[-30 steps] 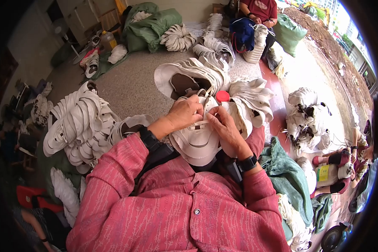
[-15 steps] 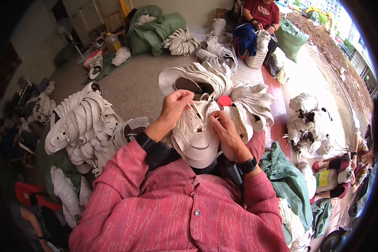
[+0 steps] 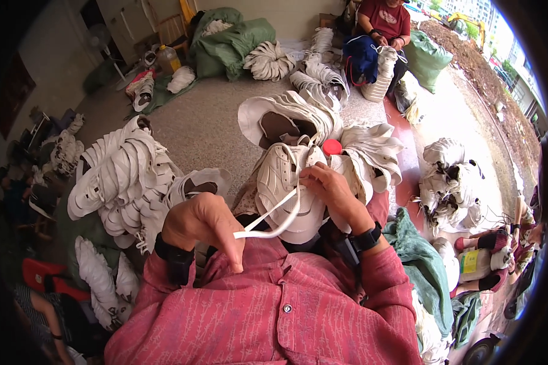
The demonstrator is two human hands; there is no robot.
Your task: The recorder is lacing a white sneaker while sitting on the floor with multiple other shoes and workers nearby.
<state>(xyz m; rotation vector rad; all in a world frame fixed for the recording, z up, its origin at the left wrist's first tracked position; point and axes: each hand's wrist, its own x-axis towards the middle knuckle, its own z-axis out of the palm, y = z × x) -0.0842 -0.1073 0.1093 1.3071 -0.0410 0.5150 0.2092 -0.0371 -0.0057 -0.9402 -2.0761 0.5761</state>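
Head view: left grip [image 3: 202, 228] holds lace [image 3: 265, 233] (yellow label [image 3: 468, 261] illegible).

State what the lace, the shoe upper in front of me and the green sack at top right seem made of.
The white lace: matte textile, probably, since it bends in a soft curve.
The shoe upper: leather or synthetic, smooth and low-sheen, with seamed panels; which one stays open.
The green sack: likely woven plastic, faintly shiny, judging by its stiff-looking creases.
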